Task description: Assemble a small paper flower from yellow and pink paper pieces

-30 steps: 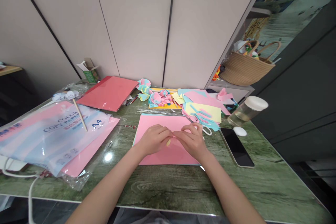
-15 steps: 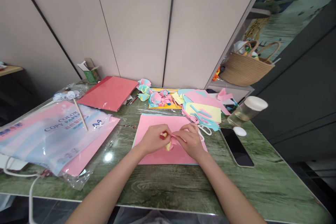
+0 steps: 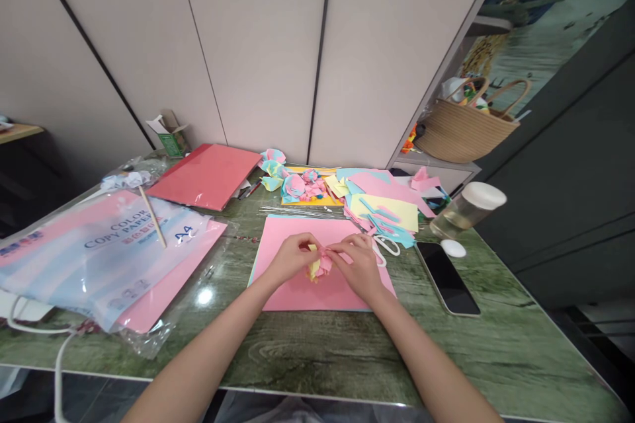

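A small pink and yellow paper flower (image 3: 323,267) is pinched between my two hands, above a stack of pink paper (image 3: 307,297). My left hand (image 3: 297,256) is closed on its left side, thumb and forefinger together. From the right, my right hand (image 3: 358,263) grips the pink part with its fingertips. The fingers hide part of the flower. White-handled scissors (image 3: 387,244) lie just beyond my right hand, their blades partly covered by paper scraps.
Paper flowers (image 3: 294,186) and coloured paper scraps (image 3: 391,211) lie at the back. A red folder (image 3: 206,175) and a bag of copy paper (image 3: 114,244) are on the left. To the right are a phone (image 3: 448,277), a bottle (image 3: 461,211) and a white lid (image 3: 453,248).
Both hands have shifted slightly on the paper flower, and its yellow part has turned. The left fingers have changed their hold a little. Nothing else has moved.
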The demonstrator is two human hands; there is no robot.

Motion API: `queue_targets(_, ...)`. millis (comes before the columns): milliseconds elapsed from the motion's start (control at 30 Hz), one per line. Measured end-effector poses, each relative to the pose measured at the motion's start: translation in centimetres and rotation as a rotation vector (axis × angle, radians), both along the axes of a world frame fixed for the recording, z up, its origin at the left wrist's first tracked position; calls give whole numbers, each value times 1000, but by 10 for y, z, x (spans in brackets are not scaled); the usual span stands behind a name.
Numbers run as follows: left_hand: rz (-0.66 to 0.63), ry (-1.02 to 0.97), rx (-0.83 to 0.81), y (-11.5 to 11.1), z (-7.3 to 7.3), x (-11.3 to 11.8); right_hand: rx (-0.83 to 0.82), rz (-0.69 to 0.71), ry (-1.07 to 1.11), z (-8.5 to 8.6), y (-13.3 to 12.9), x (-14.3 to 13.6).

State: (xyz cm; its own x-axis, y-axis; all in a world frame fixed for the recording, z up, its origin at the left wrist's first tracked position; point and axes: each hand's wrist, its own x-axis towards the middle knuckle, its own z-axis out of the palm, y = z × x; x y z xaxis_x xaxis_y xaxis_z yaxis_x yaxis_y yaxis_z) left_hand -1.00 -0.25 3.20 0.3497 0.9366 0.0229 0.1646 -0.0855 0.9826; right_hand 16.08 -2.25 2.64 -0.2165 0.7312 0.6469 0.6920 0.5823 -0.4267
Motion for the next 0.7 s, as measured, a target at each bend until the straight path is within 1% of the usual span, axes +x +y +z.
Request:
queue_targets(133,55,-23,-27,0,-3,3,-3,-24,0,-4,0,-2)
queue_targets(233,62,-52,-17,0,-6,2,25,-37,9,-8,0,-2)
queue_targets(367,65,-110,-60,2,-8,0,40,-28,4,-11,2,-2)
queue_targets(433,63,-151,-122,3,-8,0,-2,-31,15,-11,2,-2)
queue_targets(533,62,-255,-253,4,-7,0,-119,-33,92,-9,4,0)
queue_targets(600,72,-312,-309,3,-8,0,-197,-3,172,-7,5,2)
queue_targets(700,84,-343,-352,2,-9,2,-280,62,270,-6,6,3)
